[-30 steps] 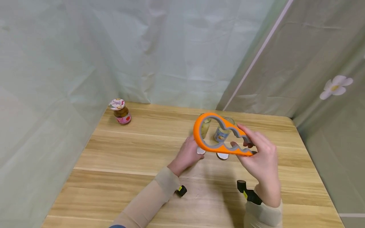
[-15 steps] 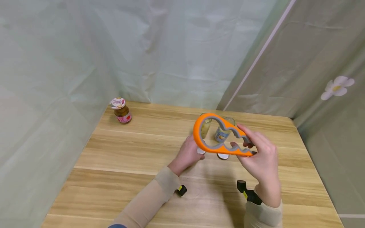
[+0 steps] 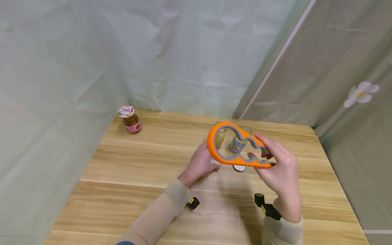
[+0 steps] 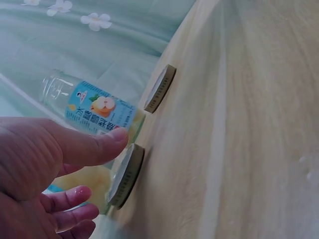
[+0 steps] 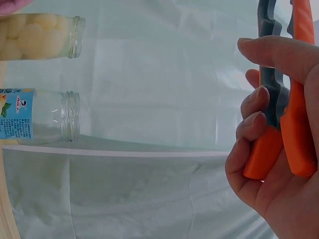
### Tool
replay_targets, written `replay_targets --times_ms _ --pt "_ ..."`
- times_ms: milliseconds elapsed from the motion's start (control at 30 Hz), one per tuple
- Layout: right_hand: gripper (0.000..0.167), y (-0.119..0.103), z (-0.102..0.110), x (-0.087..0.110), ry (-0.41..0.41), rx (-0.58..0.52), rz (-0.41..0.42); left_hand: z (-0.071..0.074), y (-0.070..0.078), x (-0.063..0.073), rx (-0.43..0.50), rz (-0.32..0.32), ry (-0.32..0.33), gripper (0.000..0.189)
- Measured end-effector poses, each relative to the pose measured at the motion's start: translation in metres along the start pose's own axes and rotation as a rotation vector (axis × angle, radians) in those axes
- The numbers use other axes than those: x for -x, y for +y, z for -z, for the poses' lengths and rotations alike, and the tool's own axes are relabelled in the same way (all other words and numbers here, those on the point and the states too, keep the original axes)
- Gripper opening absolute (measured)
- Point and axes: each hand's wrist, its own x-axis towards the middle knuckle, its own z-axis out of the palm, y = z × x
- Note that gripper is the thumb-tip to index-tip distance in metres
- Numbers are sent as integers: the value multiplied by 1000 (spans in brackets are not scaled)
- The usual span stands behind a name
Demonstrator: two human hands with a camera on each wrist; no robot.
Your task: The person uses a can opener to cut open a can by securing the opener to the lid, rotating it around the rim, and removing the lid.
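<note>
My right hand grips an orange and grey jar opener by its two handles, raised above the table. In the right wrist view, curled fingers wrap its orange handles. The left hand is low over the table, beside a round lid. Its thumb and fingers are spread apart around air, and the lid lies flat on the wood. Behind stand two lidless glass jars: one with pale round fruit, one with a blue label. A second lid lies before the blue-labelled jar.
A jar with brown contents, a pink label and a patterned lid stands at the table's back left. Pale curtains surround the wooden table at the back and sides. Black wrist cameras are strapped to both wrists.
The left hand and forearm have shifted very slightly left. My right hand and the jar opener stay nearly still. The jars stand where they were.
</note>
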Motion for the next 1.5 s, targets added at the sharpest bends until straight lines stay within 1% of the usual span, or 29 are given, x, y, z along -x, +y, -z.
replay_targets --times_ms 100,200,300,433,600,667,767,900,1033,1200,1333,1433,1500 --pt "56 -1 0 0 1 -2 3 2 -2 1 8 22 -8 66" --pt "54 -1 -1 0 4 -1 7 6 -5 2 -7 29 -14 65" --pt "53 -2 -1 0 7 4 9 12 -7 3 -9 46 -6 65" --pt "53 -2 -1 0 7 8 12 23 -10 6 34 75 6 65" --pt "53 -3 -3 0 5 9 17 35 -14 10 84 83 27 50" --pt "52 -3 -4 0 2 13 19 40 -16 10 105 92 33 47" --pt "52 -3 -5 0 -3 20 20 47 -17 11 128 115 33 47" --pt "52 -4 -8 0 -12 24 20 59 -19 12 127 143 61 50" --pt "52 -4 -11 0 -26 21 16 72 -26 14 129 165 106 51" --pt "53 -4 -13 0 -41 6 9 83 -35 16 155 154 142 49" --pt "53 -4 -14 0 -48 5 10 92 -40 18 168 173 146 49" --pt "49 -4 -16 0 -52 14 14 98 -46 20 170 188 150 50" --pt "50 -5 -17 0 -55 20 17 104 -50 21 168 193 153 50"
